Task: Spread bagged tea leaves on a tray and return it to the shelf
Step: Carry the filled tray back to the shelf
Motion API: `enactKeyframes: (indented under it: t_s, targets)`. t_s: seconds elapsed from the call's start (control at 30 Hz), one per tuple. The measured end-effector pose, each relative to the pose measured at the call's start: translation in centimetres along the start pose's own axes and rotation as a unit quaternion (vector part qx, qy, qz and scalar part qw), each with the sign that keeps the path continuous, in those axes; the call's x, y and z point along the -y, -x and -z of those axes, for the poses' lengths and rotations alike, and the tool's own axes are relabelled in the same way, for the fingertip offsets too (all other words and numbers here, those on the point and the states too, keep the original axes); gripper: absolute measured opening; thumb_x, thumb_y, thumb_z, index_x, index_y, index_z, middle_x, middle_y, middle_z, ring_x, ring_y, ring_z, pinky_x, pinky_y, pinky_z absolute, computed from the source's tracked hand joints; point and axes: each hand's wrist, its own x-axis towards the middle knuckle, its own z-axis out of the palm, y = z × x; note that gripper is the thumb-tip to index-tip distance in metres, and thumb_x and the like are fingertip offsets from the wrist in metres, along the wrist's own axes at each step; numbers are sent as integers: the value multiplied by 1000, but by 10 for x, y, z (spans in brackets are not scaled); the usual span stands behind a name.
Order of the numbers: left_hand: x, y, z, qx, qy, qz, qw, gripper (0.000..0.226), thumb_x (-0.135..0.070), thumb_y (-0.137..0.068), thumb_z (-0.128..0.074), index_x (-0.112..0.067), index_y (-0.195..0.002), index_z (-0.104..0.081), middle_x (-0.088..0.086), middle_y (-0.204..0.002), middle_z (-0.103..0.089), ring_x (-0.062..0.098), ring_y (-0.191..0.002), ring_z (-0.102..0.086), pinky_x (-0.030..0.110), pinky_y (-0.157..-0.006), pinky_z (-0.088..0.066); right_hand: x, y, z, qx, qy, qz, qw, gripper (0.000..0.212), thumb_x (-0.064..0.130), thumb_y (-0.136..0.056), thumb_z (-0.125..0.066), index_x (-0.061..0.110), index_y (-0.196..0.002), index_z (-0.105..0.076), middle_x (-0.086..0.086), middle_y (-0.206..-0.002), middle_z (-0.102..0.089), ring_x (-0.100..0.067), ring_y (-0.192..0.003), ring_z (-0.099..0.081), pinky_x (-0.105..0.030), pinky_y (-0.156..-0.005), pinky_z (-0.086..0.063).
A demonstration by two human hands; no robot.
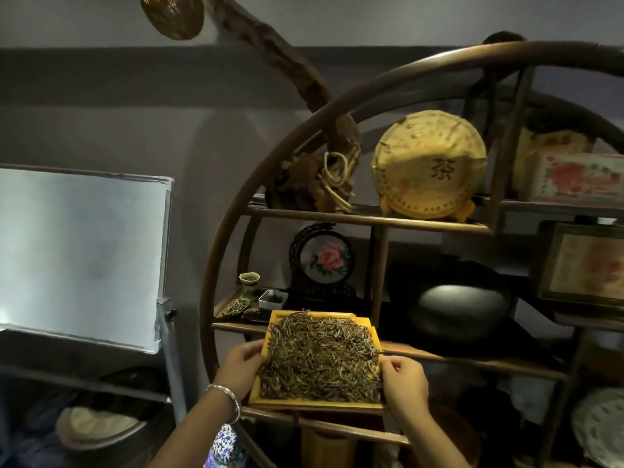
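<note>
A yellow rectangular tray (305,403) is covered with a layer of dry brown-green tea leaves (320,356). I hold it by its two long sides in front of the round wooden shelf (236,214). My left hand (240,364), with a silver bangle on the wrist, grips the left rim. My right hand (403,383) grips the right rim. The tray's far end reaches over the edge of the lower shelf board (236,327); its near end hangs in the air.
On that board sit small dishes of tea (238,305), a white dish (273,298), a cup (250,280) and a framed flower ornament (322,261). A black pot (462,304) sits to the right. A wrapped tea cake (429,163) stands above. A whiteboard (81,255) stands left.
</note>
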Motion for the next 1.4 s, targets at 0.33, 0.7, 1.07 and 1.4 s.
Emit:
enactKeyframes:
  t_s: [0.33,0.7,1.07,1.4]
  targets:
    - [31,-117,-19,-19,22,55,998,29,0,-89,-55,-9,-115,-63,5,-103,-70,22,-103,-64,45,-98,-48,-8,-100,-61,3,-6,9,1000,30,18,-95,-51,11,-74,-71,0,-72,-67,-16,-74,-61,-31,-70,-47]
    - [79,-239,-50,47,-51,65,995,36,-1,-90,-55,-7,-125,-56,6,-119,-65,19,-112,-59,37,-101,-46,-38,-182,-120,-59,59,-95,992,26,18,-96,-51,4,-107,-69,-11,-106,-70,-25,-102,-62,-35,-89,-47]
    - [122,-281,-52,69,-76,121,987,39,-3,-89,-56,-9,-127,-55,4,-117,-66,18,-111,-59,36,-101,-45,-65,-207,-165,-64,112,-125,984,27,20,-98,-47,7,-108,-69,-12,-109,-67,-25,-99,-63,-33,-89,-48]
    - [131,-282,-53,52,-70,124,988,39,-1,-85,-62,-8,-123,-58,6,-119,-66,18,-112,-60,32,-98,-46,-80,-206,-179,-85,114,-128,982,26,18,-97,-49,4,-108,-69,-15,-108,-68,-28,-99,-64,-36,-91,-48]
